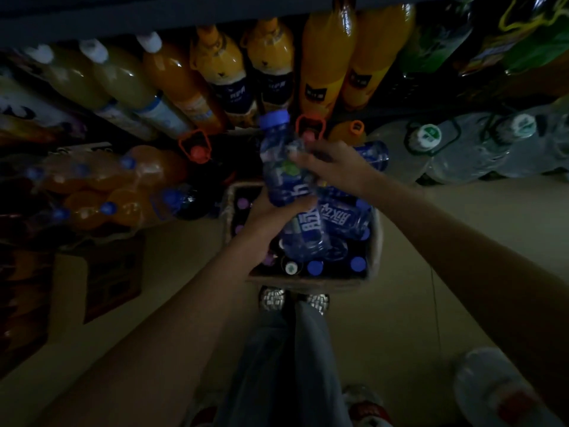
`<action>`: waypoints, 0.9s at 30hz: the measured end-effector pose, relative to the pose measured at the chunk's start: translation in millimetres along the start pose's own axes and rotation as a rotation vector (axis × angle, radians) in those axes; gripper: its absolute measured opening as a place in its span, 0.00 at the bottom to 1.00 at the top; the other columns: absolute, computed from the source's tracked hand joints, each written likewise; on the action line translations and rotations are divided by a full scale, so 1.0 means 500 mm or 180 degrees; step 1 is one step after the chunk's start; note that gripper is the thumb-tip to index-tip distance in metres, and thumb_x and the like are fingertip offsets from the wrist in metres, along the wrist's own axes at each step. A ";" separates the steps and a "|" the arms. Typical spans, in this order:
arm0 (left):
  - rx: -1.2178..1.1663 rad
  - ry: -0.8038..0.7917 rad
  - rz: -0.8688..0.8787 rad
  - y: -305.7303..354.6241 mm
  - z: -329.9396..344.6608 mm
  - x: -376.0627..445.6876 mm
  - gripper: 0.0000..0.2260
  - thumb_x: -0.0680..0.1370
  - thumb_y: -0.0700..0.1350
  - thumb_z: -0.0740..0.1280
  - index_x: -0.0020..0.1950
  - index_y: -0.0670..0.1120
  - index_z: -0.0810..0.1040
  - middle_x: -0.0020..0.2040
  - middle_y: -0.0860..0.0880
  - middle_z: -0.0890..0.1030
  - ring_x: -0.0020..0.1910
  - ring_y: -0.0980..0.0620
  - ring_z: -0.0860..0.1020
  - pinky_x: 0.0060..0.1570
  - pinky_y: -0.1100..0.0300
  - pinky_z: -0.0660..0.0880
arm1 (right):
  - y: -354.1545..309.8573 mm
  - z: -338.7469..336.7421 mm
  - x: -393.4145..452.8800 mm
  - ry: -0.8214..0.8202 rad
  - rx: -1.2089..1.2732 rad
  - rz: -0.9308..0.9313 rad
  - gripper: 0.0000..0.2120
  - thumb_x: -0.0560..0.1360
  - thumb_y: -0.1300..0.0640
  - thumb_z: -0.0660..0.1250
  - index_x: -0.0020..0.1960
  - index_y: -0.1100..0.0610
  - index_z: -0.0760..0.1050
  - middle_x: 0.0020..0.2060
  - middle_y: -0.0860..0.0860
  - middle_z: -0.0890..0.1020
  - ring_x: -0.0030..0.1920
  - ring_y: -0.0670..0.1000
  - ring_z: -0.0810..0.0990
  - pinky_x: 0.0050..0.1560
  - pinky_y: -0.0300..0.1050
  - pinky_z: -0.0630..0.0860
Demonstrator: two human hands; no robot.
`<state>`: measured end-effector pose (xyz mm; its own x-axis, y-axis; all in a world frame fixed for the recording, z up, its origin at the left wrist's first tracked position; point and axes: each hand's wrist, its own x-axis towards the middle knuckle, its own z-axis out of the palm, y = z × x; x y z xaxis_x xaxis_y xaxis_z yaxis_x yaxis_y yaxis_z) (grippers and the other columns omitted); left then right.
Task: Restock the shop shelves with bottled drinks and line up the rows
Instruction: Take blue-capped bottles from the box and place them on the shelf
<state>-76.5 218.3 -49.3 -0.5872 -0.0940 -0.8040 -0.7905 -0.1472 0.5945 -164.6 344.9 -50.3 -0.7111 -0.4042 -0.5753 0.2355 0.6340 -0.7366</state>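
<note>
Dim light; detail was limited. Nearest, legs in grey trousers (pixel 286 359) were seen over a pale floor (pixel 400 303), with a white-capped bottle (pixel 492 386) lying low right.

Beyond the shoes, a carton (pixel 374 241) was set on the floor, presumably kept close as the supply: blue-capped bottles stood in it, with loose blue ones (pixel 341 220) laid across the top.

Above the carton, one blue bottle (pixel 281 161) was held cap-up by both hands. The left hand (pixel 261 217) was curled under its base, likely taking the weight; the right hand (pixel 326 164) was wrapped round its middle. Both grips were closed on it, not spread. It was judged to be lifted out for shelving, and not yet placed.

Farther off, orange bottles (pixel 323 63) were ranked on the shelf, caps toward the aisle, with large water jugs (pixel 437 149) on the floor at right and shrink-wrapped orange packs (pixel 101 186) at left.
</note>
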 end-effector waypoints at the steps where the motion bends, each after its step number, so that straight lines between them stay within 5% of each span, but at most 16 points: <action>1: 0.0104 0.0057 -0.0098 -0.010 -0.029 -0.001 0.24 0.67 0.47 0.75 0.62 0.48 0.74 0.55 0.45 0.81 0.51 0.46 0.80 0.55 0.45 0.76 | 0.025 0.016 0.009 0.0132 0.0126 0.0153 0.26 0.77 0.43 0.60 0.55 0.68 0.74 0.47 0.63 0.80 0.47 0.59 0.79 0.53 0.52 0.75; 2: 0.0177 0.0077 -0.0190 -0.024 -0.057 -0.001 0.22 0.67 0.48 0.76 0.59 0.48 0.75 0.54 0.44 0.81 0.51 0.43 0.79 0.53 0.44 0.76 | 0.054 0.030 0.013 0.0202 -0.0192 0.0329 0.25 0.78 0.45 0.58 0.56 0.68 0.73 0.50 0.65 0.79 0.50 0.62 0.78 0.54 0.55 0.74; 4: 0.0192 0.0152 -0.0305 -0.058 -0.112 0.003 0.11 0.71 0.45 0.73 0.50 0.49 0.75 0.46 0.47 0.81 0.44 0.51 0.82 0.44 0.56 0.80 | 0.117 0.063 0.018 -0.0028 -0.1313 0.0598 0.24 0.78 0.46 0.59 0.64 0.64 0.68 0.60 0.63 0.74 0.60 0.63 0.73 0.57 0.54 0.70; 7: 0.0136 0.0292 -0.0508 -0.099 -0.167 0.008 0.09 0.75 0.41 0.68 0.53 0.48 0.73 0.43 0.52 0.77 0.35 0.57 0.79 0.27 0.69 0.75 | 0.194 0.121 0.030 -0.0572 -0.2646 0.0783 0.38 0.75 0.43 0.64 0.74 0.62 0.52 0.71 0.61 0.60 0.69 0.62 0.62 0.67 0.55 0.62; 13: 0.0341 0.0373 -0.0491 -0.145 -0.198 0.052 0.17 0.73 0.44 0.70 0.60 0.48 0.72 0.47 0.52 0.78 0.43 0.56 0.77 0.36 0.65 0.72 | 0.258 0.194 0.071 -0.0034 -0.3302 0.1032 0.44 0.69 0.49 0.73 0.73 0.61 0.49 0.68 0.64 0.62 0.68 0.65 0.63 0.66 0.58 0.63; 19: 0.0420 0.0131 -0.0446 -0.091 -0.156 -0.021 0.18 0.72 0.45 0.72 0.60 0.49 0.72 0.53 0.49 0.79 0.49 0.52 0.79 0.38 0.64 0.73 | 0.189 0.128 -0.005 -0.0213 -0.3060 0.1030 0.44 0.66 0.48 0.75 0.71 0.61 0.54 0.65 0.62 0.66 0.65 0.64 0.67 0.60 0.57 0.70; 22: 0.0545 -0.0021 -0.0373 -0.002 -0.127 -0.125 0.15 0.70 0.46 0.73 0.54 0.50 0.74 0.51 0.48 0.80 0.43 0.54 0.79 0.34 0.65 0.75 | 0.096 0.019 -0.102 -0.0302 -0.2002 0.1110 0.47 0.61 0.45 0.78 0.70 0.60 0.59 0.63 0.61 0.71 0.62 0.63 0.71 0.59 0.59 0.73; 24: 0.0731 -0.0244 -0.0143 0.097 -0.098 -0.204 0.15 0.70 0.47 0.74 0.54 0.50 0.75 0.47 0.50 0.81 0.39 0.57 0.79 0.31 0.67 0.75 | 0.032 -0.093 -0.173 -0.0178 -0.1351 0.1187 0.49 0.52 0.35 0.77 0.65 0.59 0.68 0.59 0.59 0.76 0.59 0.61 0.75 0.58 0.59 0.74; 25: 0.0861 -0.0373 0.0012 0.154 -0.083 -0.246 0.17 0.69 0.48 0.74 0.56 0.49 0.75 0.46 0.51 0.80 0.39 0.58 0.79 0.31 0.67 0.75 | -0.027 -0.149 -0.224 0.0035 -0.1006 0.1217 0.47 0.51 0.32 0.76 0.60 0.60 0.73 0.55 0.58 0.79 0.55 0.59 0.77 0.58 0.57 0.75; 27: 0.1041 -0.0665 0.0384 0.273 -0.042 -0.334 0.19 0.69 0.48 0.74 0.58 0.50 0.75 0.48 0.52 0.80 0.41 0.59 0.78 0.35 0.67 0.74 | -0.173 -0.248 -0.346 0.0454 -0.0074 0.1257 0.27 0.62 0.44 0.77 0.52 0.61 0.77 0.47 0.56 0.80 0.46 0.55 0.79 0.54 0.51 0.76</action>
<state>-82.7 193.5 165.8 -0.6753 0.1157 -0.7284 -0.7076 0.1769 0.6841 -144.0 441.7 157.1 -0.6542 -0.0328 -0.7556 0.4946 0.7373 -0.4601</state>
